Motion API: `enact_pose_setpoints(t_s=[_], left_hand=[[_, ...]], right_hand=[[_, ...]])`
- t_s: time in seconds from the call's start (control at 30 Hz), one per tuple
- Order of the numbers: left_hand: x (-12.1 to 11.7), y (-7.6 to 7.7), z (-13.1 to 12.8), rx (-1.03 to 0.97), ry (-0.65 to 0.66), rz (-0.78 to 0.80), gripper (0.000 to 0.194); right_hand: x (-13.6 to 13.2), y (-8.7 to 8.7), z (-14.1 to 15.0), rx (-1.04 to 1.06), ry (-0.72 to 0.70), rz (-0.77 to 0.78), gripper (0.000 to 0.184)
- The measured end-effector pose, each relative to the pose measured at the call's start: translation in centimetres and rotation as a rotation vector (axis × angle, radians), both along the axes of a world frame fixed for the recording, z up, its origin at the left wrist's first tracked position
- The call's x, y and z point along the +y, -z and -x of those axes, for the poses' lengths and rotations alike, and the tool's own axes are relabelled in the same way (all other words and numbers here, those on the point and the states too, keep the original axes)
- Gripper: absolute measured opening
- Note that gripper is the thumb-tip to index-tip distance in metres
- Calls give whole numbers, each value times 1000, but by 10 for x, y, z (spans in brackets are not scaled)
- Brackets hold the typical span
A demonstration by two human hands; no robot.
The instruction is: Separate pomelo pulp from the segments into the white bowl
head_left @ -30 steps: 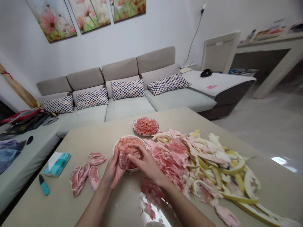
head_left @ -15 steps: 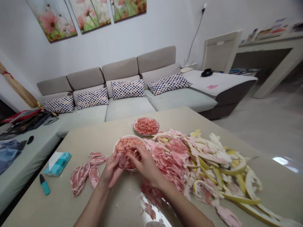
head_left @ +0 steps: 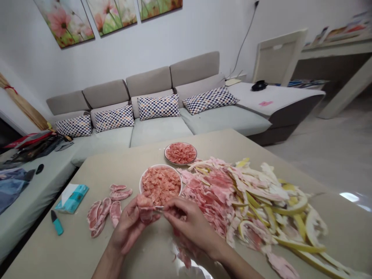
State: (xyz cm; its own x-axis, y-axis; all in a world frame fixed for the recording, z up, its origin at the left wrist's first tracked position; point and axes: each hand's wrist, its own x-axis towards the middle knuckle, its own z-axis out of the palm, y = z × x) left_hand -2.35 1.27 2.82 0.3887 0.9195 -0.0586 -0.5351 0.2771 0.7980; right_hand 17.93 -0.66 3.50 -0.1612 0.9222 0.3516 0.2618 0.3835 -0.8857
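Note:
In front of the white bowl, heaped with peeled pink pomelo flesh, my left hand grips a pomelo segment partly stripped of its skin. Beside it, my right hand has thumb and fingers pinched together at the segment's right end; a thin strip seems to run between them, too small to make out clearly. Several pomelo segments still in their membrane lie left of my left hand. Right of my right hand spreads a pile of pink membrane scraps.
A plate of pomelo flesh stands behind the bowl. Thick yellow-white peels cover the table's right side. At left are a tissue pack and a teal-handled knife. A sofa runs along the far side.
Both hands have drawn back from over the bowl toward me, uncovering its flesh. The segment came along in my left hand, and my right hand moved slightly right of it.

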Motion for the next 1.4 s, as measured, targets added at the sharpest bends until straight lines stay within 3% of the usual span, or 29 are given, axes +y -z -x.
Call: enact_pose_setpoints(t_s=[0.1,0.23,0.53,0.67,0.8,0.97,1.1,1.27,1.4], left_hand=[[-13,4,-1,51,-13,34,34],[-15,5,-8,70,-54,40,23],[-7,12,-16,-77,-162,103,17],[-10,15,-21,-70,-238,125,13],[-7,20,-17,-182,-292,202,9],[-6,19,-10,-254,-170,157,10],[-12,15,-9,-74,-133,-48,29],[-16,16,-3,338,-89,-402,27],[-14,14,0,441,-2,-654,23]], right_hand=[[-13,14,2,-28,-28,68,12],[-21,25,14,-72,-23,34,15],[-24,13,31,52,-27,-48,22],[-34,20,66,107,-117,-179,33],[-41,31,88,66,-192,-345,31],[-31,26,51,3,-13,-77,22],[-25,25,19,-39,153,62,13],[-30,16,16,353,-62,424,34],[-33,7,16,555,-153,542,39]])
